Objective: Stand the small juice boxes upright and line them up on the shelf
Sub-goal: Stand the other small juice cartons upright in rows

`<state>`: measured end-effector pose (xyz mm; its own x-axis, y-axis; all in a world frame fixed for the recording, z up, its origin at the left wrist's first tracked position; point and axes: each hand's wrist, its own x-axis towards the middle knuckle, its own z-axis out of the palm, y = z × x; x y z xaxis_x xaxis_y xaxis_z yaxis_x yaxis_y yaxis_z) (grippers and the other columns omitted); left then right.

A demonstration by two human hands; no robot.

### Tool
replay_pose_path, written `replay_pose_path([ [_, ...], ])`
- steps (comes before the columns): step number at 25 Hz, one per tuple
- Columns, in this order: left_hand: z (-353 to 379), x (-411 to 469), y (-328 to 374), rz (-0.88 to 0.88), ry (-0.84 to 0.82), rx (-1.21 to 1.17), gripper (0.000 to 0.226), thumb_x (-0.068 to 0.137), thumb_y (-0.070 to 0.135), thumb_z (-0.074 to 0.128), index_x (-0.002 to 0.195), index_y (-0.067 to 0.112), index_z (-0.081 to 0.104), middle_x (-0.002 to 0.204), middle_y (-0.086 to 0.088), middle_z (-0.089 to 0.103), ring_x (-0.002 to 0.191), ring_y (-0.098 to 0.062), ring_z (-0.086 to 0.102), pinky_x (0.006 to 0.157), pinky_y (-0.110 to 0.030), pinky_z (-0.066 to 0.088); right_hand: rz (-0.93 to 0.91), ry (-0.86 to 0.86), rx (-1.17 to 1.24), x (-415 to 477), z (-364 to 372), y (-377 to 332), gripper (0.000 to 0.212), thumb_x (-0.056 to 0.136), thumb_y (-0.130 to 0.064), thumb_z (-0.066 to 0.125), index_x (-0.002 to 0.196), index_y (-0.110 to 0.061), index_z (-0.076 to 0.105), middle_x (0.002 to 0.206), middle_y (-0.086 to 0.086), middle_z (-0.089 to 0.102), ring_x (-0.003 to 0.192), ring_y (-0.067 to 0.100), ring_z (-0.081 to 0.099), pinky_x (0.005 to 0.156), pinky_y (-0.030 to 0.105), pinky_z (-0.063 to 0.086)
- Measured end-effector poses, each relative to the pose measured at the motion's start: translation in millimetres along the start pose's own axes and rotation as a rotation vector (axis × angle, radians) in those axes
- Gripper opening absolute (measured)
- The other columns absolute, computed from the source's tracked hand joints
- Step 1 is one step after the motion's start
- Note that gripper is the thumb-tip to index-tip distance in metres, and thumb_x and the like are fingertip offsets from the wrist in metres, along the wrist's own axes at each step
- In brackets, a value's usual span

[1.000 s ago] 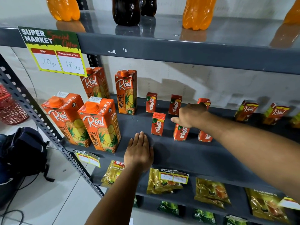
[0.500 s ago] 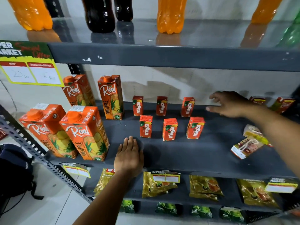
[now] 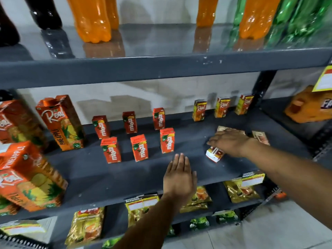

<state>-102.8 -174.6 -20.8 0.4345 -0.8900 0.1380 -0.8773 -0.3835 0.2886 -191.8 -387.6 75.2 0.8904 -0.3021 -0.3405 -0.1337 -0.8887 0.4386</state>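
Note:
Six small red Maaza juice boxes (image 3: 139, 147) stand upright in two rows of three on the dark middle shelf (image 3: 111, 178). Three small Real juice boxes (image 3: 222, 107) stand upright at the back right. My right hand (image 3: 230, 141) reaches over a small box lying on its side (image 3: 214, 155); the grip is hidden under the palm. Two more boxes lie flat behind it, one partly hidden by the hand (image 3: 224, 129) and one further right (image 3: 260, 137). My left hand (image 3: 179, 175) rests flat on the shelf's front part, fingers spread, holding nothing.
Large Real pineapple cartons (image 3: 62, 123) stand at the left of the same shelf. Soda bottles (image 3: 93, 18) line the shelf above. Snack packets (image 3: 86, 225) and price tags (image 3: 142, 202) sit on the shelf below. An upright post (image 3: 263, 87) bounds the right end.
My right hand has come down from the back of the shelf onto the lying box near the front. The view has swung right. My left hand stays flat on the shelf.

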Motion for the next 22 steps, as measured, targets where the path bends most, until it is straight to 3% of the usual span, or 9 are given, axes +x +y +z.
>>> replay_pose_path([
  [3, 13, 20, 7, -0.045, -0.136, 0.092, 0.066, 0.098, 0.043, 0.017, 0.15, 0.002, 0.01, 0.161, -0.016, 0.007, 0.149, -0.028, 0.004, 0.119, -0.037, 0.003, -0.017, 0.026, 0.032, 7, 15, 7, 0.055, 0.09, -0.023, 0.055, 0.142, -0.029, 0.04, 0.15, -0.004, 0.043, 0.137, 0.02, 0.038, 0.109, 0.038, 0.033],
  [6, 17, 21, 7, -0.043, -0.141, 0.156, 0.068, 0.098, 0.046, 0.013, 0.151, 0.004, 0.003, 0.162, -0.012, -0.001, 0.149, -0.025, -0.003, 0.118, -0.036, -0.004, -0.005, 0.084, 0.158, 8, 28, 15, 0.051, 0.082, -0.03, 0.064, 0.131, -0.031, 0.05, 0.134, -0.003, 0.057, 0.122, 0.023, 0.053, 0.098, 0.038, 0.043],
  [8, 18, 22, 8, -0.039, -0.148, 0.175, 0.068, 0.098, 0.046, 0.013, 0.151, 0.005, 0.003, 0.162, -0.011, -0.002, 0.149, -0.023, -0.004, 0.118, -0.034, -0.005, 0.125, 0.216, 0.413, 7, 33, 19, 0.05, 0.078, -0.04, 0.069, 0.125, -0.03, 0.052, 0.124, -0.001, 0.062, 0.111, 0.023, 0.058, 0.09, 0.037, 0.048],
  [11, 19, 24, 8, -0.053, -0.132, 0.177, 0.068, 0.097, 0.047, 0.009, 0.151, 0.006, 0.004, 0.162, -0.01, -0.001, 0.149, -0.022, -0.004, 0.117, -0.034, -0.005, 0.441, 0.526, 1.019, 10, 36, 4, 0.052, 0.069, -0.044, 0.079, 0.109, -0.018, 0.056, 0.104, 0.002, 0.066, 0.094, 0.022, 0.061, 0.079, 0.035, 0.05],
  [14, 21, 22, 8, -0.045, -0.126, 0.174, 0.073, 0.093, 0.05, 0.002, 0.151, 0.006, 0.006, 0.163, -0.011, 0.001, 0.149, -0.023, -0.002, 0.118, -0.034, -0.004, 0.678, 0.711, 1.287, 27, 45, -22, 0.047, 0.067, -0.039, 0.082, 0.095, -0.015, 0.053, 0.093, 0.003, 0.063, 0.088, 0.023, 0.06, 0.069, 0.032, 0.045],
  [18, 24, 23, 7, -0.047, -0.1, 0.185, 0.085, 0.082, 0.053, -0.008, 0.151, 0.006, 0.007, 0.163, -0.01, 0.003, 0.149, -0.023, -0.001, 0.117, -0.033, -0.004, 0.748, 0.813, 1.452, 42, 51, -36, 0.051, 0.067, -0.033, 0.083, 0.101, -0.013, 0.052, 0.101, 0.008, 0.061, 0.096, 0.028, 0.06, 0.072, 0.03, 0.044],
  [22, 22, 23, 9, -0.064, -0.106, 0.171, 0.081, 0.085, 0.054, -0.005, 0.152, 0.008, 0.006, 0.163, -0.008, 0.001, 0.149, -0.021, -0.003, 0.115, -0.03, -0.007, 0.74, 0.832, 1.317, 35, 41, -28, 0.092, 0.059, -0.057, 0.08, 0.127, -0.007, 0.044, 0.125, 0.014, 0.054, 0.114, 0.028, 0.054, 0.09, 0.042, 0.052],
])
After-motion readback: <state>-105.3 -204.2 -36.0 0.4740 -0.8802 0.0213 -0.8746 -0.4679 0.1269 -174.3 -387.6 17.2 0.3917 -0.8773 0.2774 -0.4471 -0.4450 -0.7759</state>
